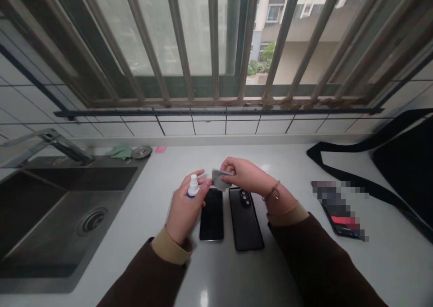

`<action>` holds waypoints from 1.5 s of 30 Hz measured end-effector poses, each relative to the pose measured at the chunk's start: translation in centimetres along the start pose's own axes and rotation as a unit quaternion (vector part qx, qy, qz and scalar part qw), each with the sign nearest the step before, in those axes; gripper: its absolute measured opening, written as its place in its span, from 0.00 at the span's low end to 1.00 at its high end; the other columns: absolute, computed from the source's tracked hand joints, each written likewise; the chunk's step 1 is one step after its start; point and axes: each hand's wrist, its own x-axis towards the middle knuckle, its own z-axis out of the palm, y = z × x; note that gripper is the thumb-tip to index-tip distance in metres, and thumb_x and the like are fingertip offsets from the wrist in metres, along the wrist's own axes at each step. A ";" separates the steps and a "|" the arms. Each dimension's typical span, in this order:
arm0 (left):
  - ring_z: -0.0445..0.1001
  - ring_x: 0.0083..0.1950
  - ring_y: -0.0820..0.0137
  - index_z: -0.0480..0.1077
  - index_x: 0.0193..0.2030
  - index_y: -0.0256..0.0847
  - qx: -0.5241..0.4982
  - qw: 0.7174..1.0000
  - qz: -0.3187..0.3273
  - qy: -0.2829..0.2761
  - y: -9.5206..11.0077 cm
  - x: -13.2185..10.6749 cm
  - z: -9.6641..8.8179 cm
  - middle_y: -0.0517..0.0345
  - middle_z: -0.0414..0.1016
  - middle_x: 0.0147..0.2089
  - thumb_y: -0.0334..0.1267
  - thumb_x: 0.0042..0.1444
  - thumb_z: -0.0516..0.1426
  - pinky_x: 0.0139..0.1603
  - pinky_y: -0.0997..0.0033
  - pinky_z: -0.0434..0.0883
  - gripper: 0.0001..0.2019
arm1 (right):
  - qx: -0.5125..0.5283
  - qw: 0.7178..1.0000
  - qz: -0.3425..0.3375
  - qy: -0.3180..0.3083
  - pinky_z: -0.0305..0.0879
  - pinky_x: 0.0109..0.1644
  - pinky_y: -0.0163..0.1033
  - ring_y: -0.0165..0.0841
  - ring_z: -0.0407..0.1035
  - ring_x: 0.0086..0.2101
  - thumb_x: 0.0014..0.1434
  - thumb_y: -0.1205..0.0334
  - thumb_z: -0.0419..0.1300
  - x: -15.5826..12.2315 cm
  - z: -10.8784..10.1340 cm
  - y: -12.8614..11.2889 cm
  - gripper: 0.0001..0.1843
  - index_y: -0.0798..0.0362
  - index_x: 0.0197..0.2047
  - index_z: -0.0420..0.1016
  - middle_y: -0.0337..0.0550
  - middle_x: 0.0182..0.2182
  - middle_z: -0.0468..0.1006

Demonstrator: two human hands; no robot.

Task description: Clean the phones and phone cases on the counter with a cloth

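Observation:
My left hand (184, 208) is wrapped around a small spray bottle (193, 186) with a white nozzle top and a bit of blue on its body; most of the bottle is hidden by the palm. Pinched in my right hand (237, 169) is a grey cloth (219, 180), held just right of the left fingertips. Below the hands a smartphone (212, 219) lies on the counter with its dark screen up. Beside it, on the right, lies a black phone case (246, 226) with a camera cutout, back side up.
At the left is a steel sink (133, 194) with a faucet (69, 149). A green cloth (120, 152), a metal drain cover (142, 152) and a pink slip (160, 149) sit behind it. A partly blurred dark device (338, 217) and a black strapped bag (406, 158) lie right.

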 end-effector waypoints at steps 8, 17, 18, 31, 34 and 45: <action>0.69 0.26 0.74 0.84 0.50 0.38 -0.033 0.995 -0.064 -0.069 -0.8 0.3 -0.2 0.51 0.84 0.43 0.59 0.63 0.66 0.30 0.70 0.67 0.24 | 0.068 0.994 -0.068 0.046 0.71 0.46 0.39 0.36 0.79 0.43 0.64 0.68 0.67 -0.7 -0.2 -1.4 0.12 0.51 0.51 0.78 0.43 0.45 0.85; 0.67 0.24 0.70 0.75 0.35 0.40 0.028 0.997 -0.022 -0.069 -0.1 -0.1 0.2 0.62 0.71 0.25 0.58 0.62 0.65 0.26 0.70 0.63 0.21 | 0.029 0.980 -0.188 0.065 0.66 0.70 0.53 0.43 0.75 0.61 0.66 0.56 0.73 -1.2 0.4 -3.8 0.13 0.51 0.51 0.86 0.54 0.59 0.82; 0.67 0.24 0.70 0.75 0.34 0.41 0.029 0.997 -0.020 -0.070 0.0 -0.1 0.2 0.62 0.71 0.24 0.58 0.62 0.64 0.26 0.70 0.63 0.21 | 0.036 0.980 -0.185 0.061 0.68 0.69 0.52 0.43 0.76 0.59 0.66 0.58 0.74 -1.1 0.7 -4.0 0.09 0.50 0.47 0.87 0.52 0.56 0.84; 0.76 0.33 0.65 0.72 0.49 0.41 -0.032 0.989 0.037 -0.137 -0.5 -0.5 0.5 0.59 0.77 0.31 0.61 0.76 0.50 0.43 0.64 0.70 0.24 | 0.166 0.972 -0.139 0.089 0.72 0.60 0.46 0.39 0.80 0.50 0.69 0.59 0.64 -1.4 0.3 -4.9 0.10 0.50 0.50 0.83 0.44 0.48 0.87; 0.75 0.33 0.65 0.73 0.46 0.40 -0.036 0.989 0.041 -0.134 -0.7 -0.5 0.5 0.58 0.77 0.31 0.63 0.75 0.50 0.42 0.63 0.70 0.26 | 0.191 0.973 -0.130 0.028 0.75 0.50 0.43 0.38 0.81 0.43 0.71 0.54 0.63 -1.2 1.4 -5.0 0.11 0.50 0.48 0.83 0.43 0.43 0.87; 0.78 0.42 0.68 0.79 0.48 0.40 -0.139 0.989 -0.025 0.043 -1.5 0.6 0.0 0.56 0.84 0.42 0.51 0.61 0.71 0.47 0.69 0.74 0.18 | 0.587 0.808 -0.046 -0.013 0.68 0.25 0.34 0.26 0.65 0.22 0.77 0.45 0.53 -1.4 0.7 -5.0 0.19 0.46 0.60 0.74 0.33 0.33 0.69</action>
